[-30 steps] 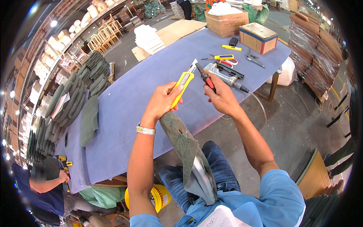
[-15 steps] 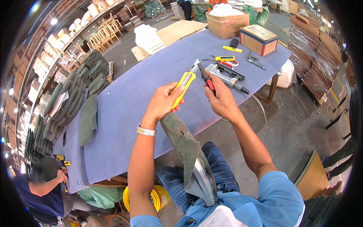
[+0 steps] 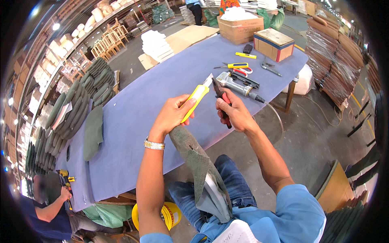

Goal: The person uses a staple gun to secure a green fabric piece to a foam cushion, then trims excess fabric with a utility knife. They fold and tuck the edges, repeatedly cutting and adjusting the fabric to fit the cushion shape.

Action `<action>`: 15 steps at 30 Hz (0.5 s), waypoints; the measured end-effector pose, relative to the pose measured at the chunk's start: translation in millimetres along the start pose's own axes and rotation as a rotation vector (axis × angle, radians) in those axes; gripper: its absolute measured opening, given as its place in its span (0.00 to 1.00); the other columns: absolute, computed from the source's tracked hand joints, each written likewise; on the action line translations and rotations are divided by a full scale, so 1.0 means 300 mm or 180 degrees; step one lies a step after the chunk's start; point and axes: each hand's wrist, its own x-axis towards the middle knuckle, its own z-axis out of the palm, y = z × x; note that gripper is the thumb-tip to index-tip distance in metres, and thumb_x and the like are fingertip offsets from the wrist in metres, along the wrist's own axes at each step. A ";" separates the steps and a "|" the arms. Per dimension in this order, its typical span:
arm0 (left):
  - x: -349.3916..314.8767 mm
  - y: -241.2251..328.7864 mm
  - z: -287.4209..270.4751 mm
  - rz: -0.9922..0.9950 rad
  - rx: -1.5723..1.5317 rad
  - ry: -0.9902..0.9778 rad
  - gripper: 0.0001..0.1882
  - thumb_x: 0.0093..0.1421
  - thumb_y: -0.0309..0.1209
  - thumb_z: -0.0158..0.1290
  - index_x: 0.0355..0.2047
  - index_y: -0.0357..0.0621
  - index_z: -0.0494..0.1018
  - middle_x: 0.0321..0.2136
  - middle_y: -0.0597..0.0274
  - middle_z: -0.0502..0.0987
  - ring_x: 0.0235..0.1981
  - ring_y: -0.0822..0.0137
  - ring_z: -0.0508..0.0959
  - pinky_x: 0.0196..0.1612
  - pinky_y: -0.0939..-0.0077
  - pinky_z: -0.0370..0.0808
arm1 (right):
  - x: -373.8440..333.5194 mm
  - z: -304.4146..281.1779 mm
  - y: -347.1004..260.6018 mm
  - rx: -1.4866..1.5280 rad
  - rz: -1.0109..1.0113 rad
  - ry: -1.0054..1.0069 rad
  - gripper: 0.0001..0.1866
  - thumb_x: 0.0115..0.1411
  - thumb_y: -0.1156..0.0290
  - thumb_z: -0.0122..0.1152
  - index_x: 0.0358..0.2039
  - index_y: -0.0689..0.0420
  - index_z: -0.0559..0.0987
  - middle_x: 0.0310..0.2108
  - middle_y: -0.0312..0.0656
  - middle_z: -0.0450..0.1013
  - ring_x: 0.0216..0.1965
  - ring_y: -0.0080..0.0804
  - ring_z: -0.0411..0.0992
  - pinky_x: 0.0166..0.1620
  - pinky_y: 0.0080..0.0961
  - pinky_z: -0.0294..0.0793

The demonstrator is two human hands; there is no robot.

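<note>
My left hand [image 3: 174,114] is closed round a yellow utility knife [image 3: 195,101], its blade out and pointing up and away from me. My right hand [image 3: 237,110] grips red-handled pliers [image 3: 223,97], whose dark jaws stand right by the knife's blade tip. Whether the jaws touch the blade I cannot tell. Below my left hand, a padded piece covered in dark green fabric [image 3: 189,148] leans from the table edge down to my lap. Its cover hangs loose at the lower end, with pale filling showing.
On the blue-covered table [image 3: 137,113] lie an air stapler [image 3: 237,85] with its hose, a yellow-handled screwdriver [image 3: 237,65], grey pincers [image 3: 271,69] and cartons [image 3: 275,44]. Green cushions [image 3: 67,109] are stacked at left. A co-worker [image 3: 48,210] holds a yellow tool at lower left.
The knife has turned in my left hand, showing a plainer yellow side. My right hand has shifted slightly, and the pliers now stand closer to the blade tip, more of their jaws showing.
</note>
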 end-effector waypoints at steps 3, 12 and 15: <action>0.006 0.002 0.007 -0.0134 -0.0020 -0.0042 0.19 0.73 0.47 0.50 0.46 0.44 0.79 0.24 0.69 0.77 0.18 0.79 0.73 0.22 0.82 0.69 | -0.007 -0.012 0.036 0.0724 0.0164 -0.0108 0.23 0.74 0.65 0.53 0.66 0.53 0.65 0.34 0.35 0.68 0.28 0.21 0.68 0.24 0.23 0.69; -0.008 -0.026 0.010 0.0260 -0.0443 0.0258 0.18 0.73 0.44 0.50 0.47 0.41 0.77 0.26 0.65 0.79 0.19 0.77 0.75 0.23 0.81 0.72 | -0.100 -0.163 0.062 0.0136 -0.0499 0.0854 0.23 0.72 0.69 0.53 0.66 0.53 0.66 0.26 0.33 0.67 0.21 0.21 0.66 0.24 0.22 0.68; -0.066 -0.020 0.019 0.0583 -0.0898 0.0602 0.18 0.74 0.44 0.49 0.48 0.40 0.76 0.27 0.64 0.79 0.18 0.75 0.76 0.23 0.81 0.72 | -0.297 -0.279 0.084 -0.0457 -0.0160 0.1530 0.25 0.70 0.70 0.54 0.67 0.54 0.67 0.23 0.31 0.66 0.20 0.20 0.65 0.24 0.23 0.66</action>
